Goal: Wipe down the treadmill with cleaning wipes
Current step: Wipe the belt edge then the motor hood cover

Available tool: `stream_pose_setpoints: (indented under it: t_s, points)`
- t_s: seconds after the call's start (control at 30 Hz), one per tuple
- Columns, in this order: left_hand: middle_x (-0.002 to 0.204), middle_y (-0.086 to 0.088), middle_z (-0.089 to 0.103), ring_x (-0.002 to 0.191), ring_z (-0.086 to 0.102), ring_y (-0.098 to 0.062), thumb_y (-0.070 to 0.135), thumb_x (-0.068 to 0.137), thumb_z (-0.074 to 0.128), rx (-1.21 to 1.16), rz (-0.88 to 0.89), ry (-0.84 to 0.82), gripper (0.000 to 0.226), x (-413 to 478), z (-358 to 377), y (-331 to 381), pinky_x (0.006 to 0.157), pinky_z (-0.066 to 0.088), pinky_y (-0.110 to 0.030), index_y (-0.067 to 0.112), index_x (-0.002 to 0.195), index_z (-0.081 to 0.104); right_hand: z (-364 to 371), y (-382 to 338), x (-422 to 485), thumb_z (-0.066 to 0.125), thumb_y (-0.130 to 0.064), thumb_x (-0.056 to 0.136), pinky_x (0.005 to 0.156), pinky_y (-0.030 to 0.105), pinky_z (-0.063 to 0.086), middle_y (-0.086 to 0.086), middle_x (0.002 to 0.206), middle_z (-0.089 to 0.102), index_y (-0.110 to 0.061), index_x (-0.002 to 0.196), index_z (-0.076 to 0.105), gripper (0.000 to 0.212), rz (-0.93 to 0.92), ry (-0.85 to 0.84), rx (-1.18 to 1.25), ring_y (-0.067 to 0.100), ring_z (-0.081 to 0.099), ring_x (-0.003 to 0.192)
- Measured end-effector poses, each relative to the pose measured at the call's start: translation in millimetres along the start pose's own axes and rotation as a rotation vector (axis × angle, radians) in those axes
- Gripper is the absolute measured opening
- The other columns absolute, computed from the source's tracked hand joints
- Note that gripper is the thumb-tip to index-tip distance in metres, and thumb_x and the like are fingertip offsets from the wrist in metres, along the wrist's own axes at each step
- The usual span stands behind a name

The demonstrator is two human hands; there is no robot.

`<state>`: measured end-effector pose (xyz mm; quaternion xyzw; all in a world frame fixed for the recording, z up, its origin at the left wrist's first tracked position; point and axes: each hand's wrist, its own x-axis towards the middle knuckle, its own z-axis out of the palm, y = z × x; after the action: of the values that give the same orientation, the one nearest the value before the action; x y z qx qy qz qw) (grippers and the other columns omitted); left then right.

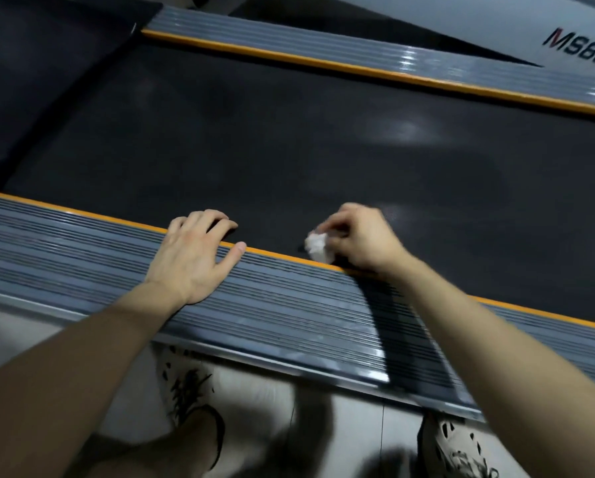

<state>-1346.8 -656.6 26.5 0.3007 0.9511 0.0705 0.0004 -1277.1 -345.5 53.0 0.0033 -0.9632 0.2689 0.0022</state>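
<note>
The treadmill's black belt (306,143) runs across the view between two ribbed grey side rails with orange edges. On the near rail (82,250) my left hand (194,255) lies flat, its fingertips reaching over the orange edge onto the belt. My right hand (356,236) grips a crumpled white wipe (318,248) and holds it against the belt right at the near rail's orange strip.
The far rail (323,53) lies beyond the belt, with a grey frame marked MS80 (579,48) at the top right. A dark motor cover (30,81) sits at the top left. My two feet in light shoes (185,384) stand on the pale floor below the near rail.
</note>
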Motion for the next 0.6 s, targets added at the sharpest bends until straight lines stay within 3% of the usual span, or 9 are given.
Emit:
stream_pose_setpoints:
  t_s: [0.07, 0.13, 0.2, 0.3, 0.37, 0.43, 0.5, 0.57, 0.6]
  points:
    - [0.138, 0.004, 0.055, 0.131, 0.052, -0.022, 0.062, 0.107, 0.035, 0.009, -0.001, 0.0, 0.059, 0.5, 0.7, 0.2, 0.112, 0.041, -0.05, 0.021, 0.139, 0.063, -26.6, 49.5, -5.6, 0.073, -0.02, 0.088, 0.079, 0.032, 0.049, 0.006, 0.095, 0.063, -0.026, 0.103, 0.083, 0.019, 0.336, 0.204, -0.156, 0.03, 0.066, 0.092]
    - [0.137, 0.004, 0.055, 0.13, 0.052, -0.022, 0.063, 0.106, 0.035, 0.012, 0.001, 0.009, 0.06, 1.4, 1.0, 0.5, 0.112, 0.041, -0.05, 0.022, 0.138, 0.063, -45.4, 82.3, -26.6, 0.067, -0.031, 0.087, 0.08, 0.037, 0.054, 0.013, 0.098, 0.066, -0.022, 0.106, 0.082, 0.025, 0.643, 0.4, -0.142, 0.038, 0.069, 0.095]
    - [0.136, 0.004, 0.056, 0.129, 0.053, -0.022, 0.064, 0.106, 0.034, 0.014, -0.004, 0.009, 0.06, 1.8, 2.1, 0.2, 0.112, 0.042, -0.05, 0.022, 0.138, 0.063, -36.9, 66.9, -41.2, 0.068, -0.028, 0.085, 0.075, 0.033, 0.053, 0.011, 0.094, 0.071, -0.019, 0.106, 0.083, 0.026, 0.62, 0.428, -0.08, 0.034, 0.072, 0.091]
    - [0.136, 0.005, 0.056, 0.128, 0.053, -0.022, 0.065, 0.106, 0.033, 0.012, -0.007, -0.001, 0.061, 1.7, 2.1, 0.0, 0.112, 0.042, -0.051, 0.023, 0.137, 0.063, -7.4, 13.1, -48.9, 0.085, -0.022, 0.087, 0.077, 0.02, 0.045, -0.004, 0.092, 0.069, -0.028, 0.106, 0.085, 0.02, 0.209, 0.026, 0.088, 0.012, 0.065, 0.087]
    - [0.135, 0.005, 0.056, 0.128, 0.053, -0.022, 0.065, 0.106, 0.032, 0.012, -0.007, 0.005, 0.061, 0.3, 1.5, 0.5, 0.111, 0.042, -0.05, 0.023, 0.137, 0.063, -4.5, 8.3, -41.2, 0.085, -0.021, 0.087, 0.081, 0.014, 0.045, -0.008, 0.095, 0.07, -0.032, 0.106, 0.085, 0.022, 0.111, -0.052, 0.081, 0.008, 0.066, 0.092]
    - [0.136, 0.005, 0.056, 0.128, 0.053, -0.022, 0.064, 0.106, 0.031, 0.023, -0.001, 0.015, 0.061, 0.0, 1.2, 1.9, 0.111, 0.042, -0.05, 0.023, 0.138, 0.063, -14.3, 30.0, -22.3, 0.078, -0.019, 0.089, 0.078, 0.023, 0.047, -0.002, 0.097, 0.069, -0.03, 0.104, 0.084, 0.02, 0.227, 0.092, -0.037, 0.019, 0.068, 0.093]
    - [0.137, 0.003, 0.056, 0.129, 0.053, -0.023, 0.063, 0.106, 0.03, 0.037, 0.004, 0.007, 0.062, 0.0, 0.5, 3.3, 0.11, 0.042, -0.05, 0.022, 0.139, 0.063, -25.0, 54.4, -3.0, 0.068, -0.021, 0.093, 0.08, 0.03, 0.048, 0.008, 0.103, 0.061, -0.023, 0.105, 0.083, 0.019, 0.458, 0.306, -0.139, 0.034, 0.066, 0.098]
    - [0.138, 0.002, 0.055, 0.131, 0.052, -0.023, 0.061, 0.107, 0.03, 0.048, 0.021, 0.003, 0.061, -2.7, 1.4, 3.9, 0.11, 0.041, -0.05, 0.021, 0.14, 0.062, -21.3, 50.4, 16.6, 0.065, -0.024, 0.095, 0.081, 0.032, 0.048, 0.013, 0.111, 0.06, -0.017, 0.108, 0.08, 0.021, 0.638, 0.461, -0.084, 0.039, 0.066, 0.103]
    - [0.14, 0.002, 0.055, 0.133, 0.051, -0.023, 0.06, 0.108, 0.031, 0.05, 0.031, 0.01, 0.061, -2.9, 1.9, 2.7, 0.111, 0.041, -0.05, 0.02, 0.142, 0.061, -11.4, 36.7, 27.1, 0.067, -0.022, 0.094, 0.082, 0.031, 0.049, 0.013, 0.112, 0.063, -0.017, 0.11, 0.08, 0.022, 0.612, 0.47, -0.041, 0.037, 0.067, 0.103]
